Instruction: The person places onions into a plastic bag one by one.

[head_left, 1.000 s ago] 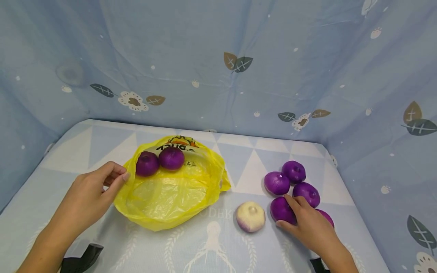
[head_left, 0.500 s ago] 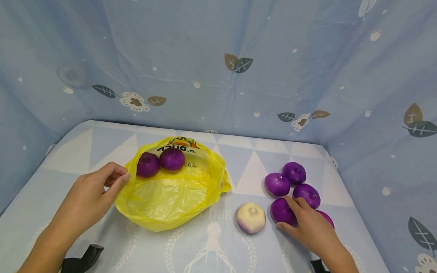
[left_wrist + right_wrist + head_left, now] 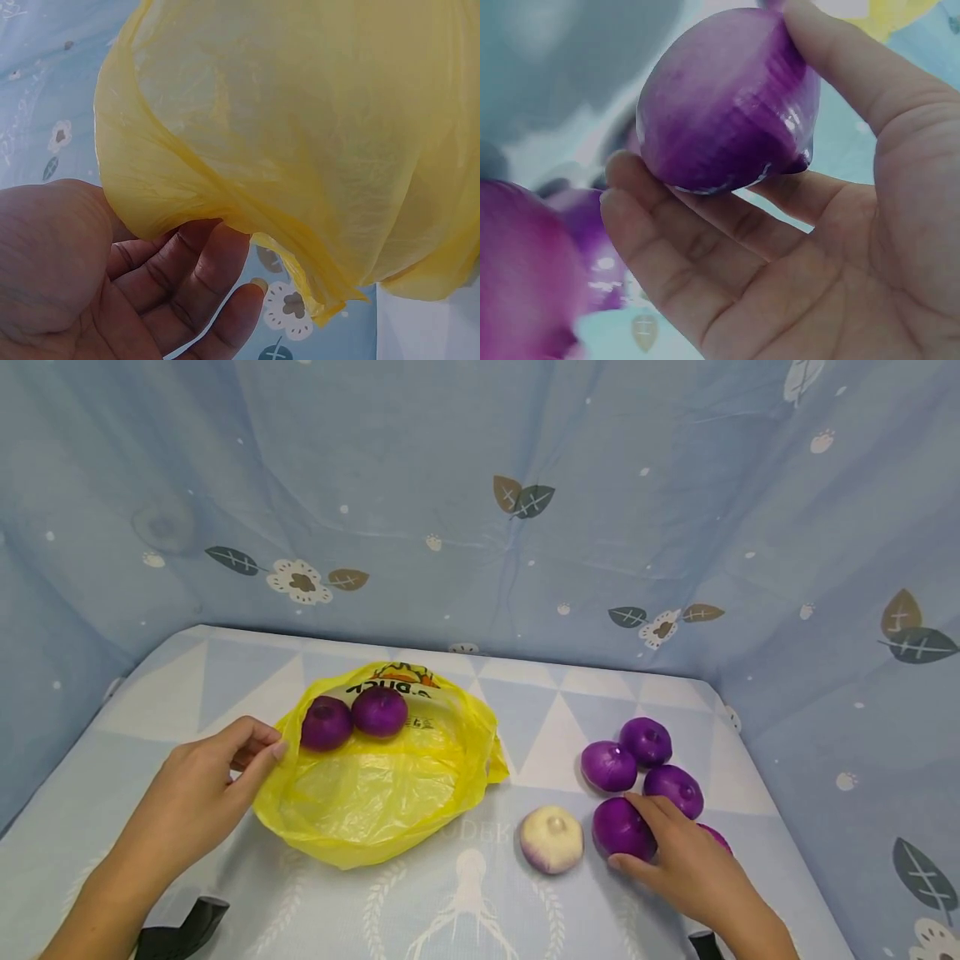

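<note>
My left hand [image 3: 206, 789] pinches the left rim of a yellow plastic bag [image 3: 375, 785] between thumb and fingers. The bag lies with its mouth spread wide. Inside, at its back left, sit two purple onions [image 3: 380, 712]. On the right, my right hand [image 3: 686, 856] grips another purple onion [image 3: 622, 828], thumb on the near side and fingers over the far side. In the right wrist view this held onion [image 3: 727, 105] shows between the thumb and the curled fingers. The left wrist view has the bag's thin wall [image 3: 300, 97] rising beside the left thumb.
A pale round vegetable [image 3: 551, 839] with a purple lower edge sits between the bag and the right hand. Behind that hand stand more purple onions [image 3: 646, 741], and one [image 3: 716, 837] is partly hidden by it. Blue patterned curtains [image 3: 450, 510] border the table [image 3: 255, 893].
The right hand and wrist have shifted very slightly, still around the same onion. The left hand and the bag hold the same position.
</note>
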Available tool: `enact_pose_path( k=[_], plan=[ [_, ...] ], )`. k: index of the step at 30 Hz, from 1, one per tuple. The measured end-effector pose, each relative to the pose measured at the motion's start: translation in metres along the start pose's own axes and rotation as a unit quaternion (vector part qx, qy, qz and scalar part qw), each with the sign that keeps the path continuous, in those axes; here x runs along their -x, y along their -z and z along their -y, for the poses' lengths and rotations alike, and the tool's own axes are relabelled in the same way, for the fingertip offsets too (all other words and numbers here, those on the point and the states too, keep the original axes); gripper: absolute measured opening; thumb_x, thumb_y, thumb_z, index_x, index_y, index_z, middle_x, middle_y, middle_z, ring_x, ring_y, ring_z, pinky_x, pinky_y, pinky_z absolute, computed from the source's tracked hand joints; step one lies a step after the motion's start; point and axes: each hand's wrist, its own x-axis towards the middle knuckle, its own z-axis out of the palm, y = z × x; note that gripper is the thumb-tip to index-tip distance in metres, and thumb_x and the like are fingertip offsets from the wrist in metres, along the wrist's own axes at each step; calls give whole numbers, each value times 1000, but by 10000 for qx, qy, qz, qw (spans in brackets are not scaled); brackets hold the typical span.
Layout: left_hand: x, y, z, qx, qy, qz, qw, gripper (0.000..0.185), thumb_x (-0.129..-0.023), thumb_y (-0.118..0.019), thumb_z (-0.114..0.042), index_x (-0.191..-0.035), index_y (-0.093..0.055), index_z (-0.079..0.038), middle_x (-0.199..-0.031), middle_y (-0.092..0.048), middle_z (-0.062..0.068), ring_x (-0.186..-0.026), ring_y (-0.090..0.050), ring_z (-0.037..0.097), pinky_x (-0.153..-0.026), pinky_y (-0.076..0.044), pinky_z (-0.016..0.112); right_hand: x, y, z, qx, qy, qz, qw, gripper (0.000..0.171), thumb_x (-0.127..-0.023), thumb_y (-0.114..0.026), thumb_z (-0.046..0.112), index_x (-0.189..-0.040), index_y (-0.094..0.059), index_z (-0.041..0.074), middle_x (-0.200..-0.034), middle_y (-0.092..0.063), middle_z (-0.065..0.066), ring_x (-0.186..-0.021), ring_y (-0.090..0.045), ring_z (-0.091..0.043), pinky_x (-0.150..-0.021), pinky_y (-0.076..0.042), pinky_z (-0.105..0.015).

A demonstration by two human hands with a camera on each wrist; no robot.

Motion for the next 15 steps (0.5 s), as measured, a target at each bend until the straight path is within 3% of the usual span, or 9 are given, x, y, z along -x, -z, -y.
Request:
enact_pose_path(
  k=[8, 15],
  plan=[
    [0, -1, 1, 9, -56, -14, 10000, 8, -103, -70, -19, -108, -68, -13, -94, -72, -1, -83, -68, 23, -65, -54, 26, 1, 26, 26, 59, 447, -203, 9988, 82, -86, -83, 55, -148, -54, 9, -143, -58, -13, -122, -64, -35, -92, -56, -59],
    [1, -2, 2, 25, -78, -30, 10000, 8, -104, -69, -20, -107, -68, -13, -93, -72, -2, -82, -68, 23, -64, -54, 26, -13, 52, 57, 333, 1367, -450, 9890, 78, -85, -87, 44, -148, -52, 15, -141, -61, -7, -120, -66, -26, -88, -60, -52]
  ],
)
